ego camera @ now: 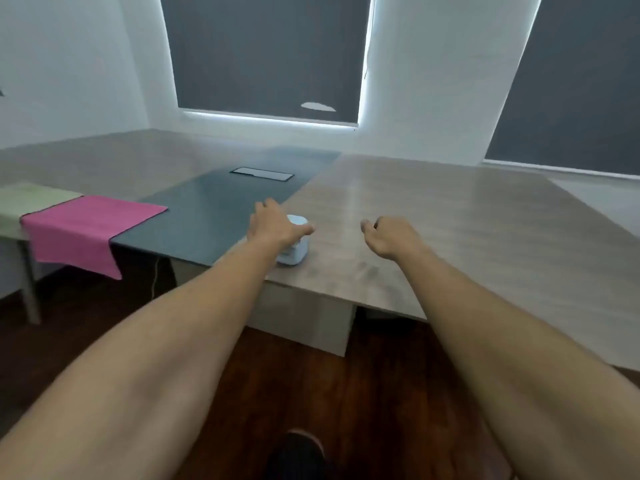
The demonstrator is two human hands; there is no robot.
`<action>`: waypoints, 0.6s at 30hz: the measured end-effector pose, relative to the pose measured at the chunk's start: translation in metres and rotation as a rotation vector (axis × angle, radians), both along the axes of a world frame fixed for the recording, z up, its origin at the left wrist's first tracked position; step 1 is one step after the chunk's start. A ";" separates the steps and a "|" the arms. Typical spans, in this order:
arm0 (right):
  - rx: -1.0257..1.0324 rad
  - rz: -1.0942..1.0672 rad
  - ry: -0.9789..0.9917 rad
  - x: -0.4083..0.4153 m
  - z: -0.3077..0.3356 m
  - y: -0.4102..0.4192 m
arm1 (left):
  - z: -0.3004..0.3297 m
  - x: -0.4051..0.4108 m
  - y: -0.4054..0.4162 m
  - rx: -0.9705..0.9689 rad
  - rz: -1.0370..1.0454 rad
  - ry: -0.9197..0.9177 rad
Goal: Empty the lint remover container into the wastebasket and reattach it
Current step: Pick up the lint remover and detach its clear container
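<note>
Standing near the front edge of the worktop (433, 216), the lint remover (293, 249) is a small pale blue-and-white unit, upright, just right of the seam where the dark grey inlay meets the wood-grain surface. The left hand (277, 225) is spread over its top and near side, thumb out to the right, fingers draped past the far side; whether it has actually closed on the body or only rests over it, I cannot tell, since the hand hides most of the unit. The right hand (389, 237) hovers near, to the right, loosely curled with fingers half bent, holding nothing and apart from the device.

By my judgement this is the opening step: taking hold of the device, with its container not yet separated. Next, a firm grip by the left hand is called for, while the right comes in to find and pull the container free. No wastebasket shows in view, so it must be located before emptying. A pink cloth (90, 226) hangs over the worktop edge well to the left, beside a pale green one (31, 202).
</note>
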State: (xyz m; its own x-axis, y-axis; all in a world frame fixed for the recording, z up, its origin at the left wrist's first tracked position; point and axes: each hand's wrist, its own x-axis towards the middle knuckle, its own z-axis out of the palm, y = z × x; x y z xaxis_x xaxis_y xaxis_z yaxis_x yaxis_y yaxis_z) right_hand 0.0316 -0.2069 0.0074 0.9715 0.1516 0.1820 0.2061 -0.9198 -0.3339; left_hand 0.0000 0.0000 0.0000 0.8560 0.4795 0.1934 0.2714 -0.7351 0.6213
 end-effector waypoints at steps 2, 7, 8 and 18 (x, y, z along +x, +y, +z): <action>0.016 0.020 0.010 -0.001 -0.002 0.013 | -0.008 -0.002 0.005 -0.080 0.040 0.022; 0.035 0.069 -0.007 0.005 -0.012 0.034 | -0.033 0.008 0.007 -0.143 0.039 0.003; 0.048 0.063 -0.011 0.007 -0.012 0.034 | -0.035 0.010 0.008 -0.146 0.051 -0.017; 0.480 0.071 0.466 0.009 -0.012 0.033 | -0.034 0.011 0.022 -0.834 -0.120 -0.068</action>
State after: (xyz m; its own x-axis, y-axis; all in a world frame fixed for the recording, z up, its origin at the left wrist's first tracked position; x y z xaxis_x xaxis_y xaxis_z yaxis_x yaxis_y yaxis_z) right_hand 0.0408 -0.1742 -0.0048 0.9556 0.2245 -0.1907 -0.0044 -0.6364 -0.7714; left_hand 0.0110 0.0218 -0.0343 0.9094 0.3947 -0.1308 0.1633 -0.0498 0.9853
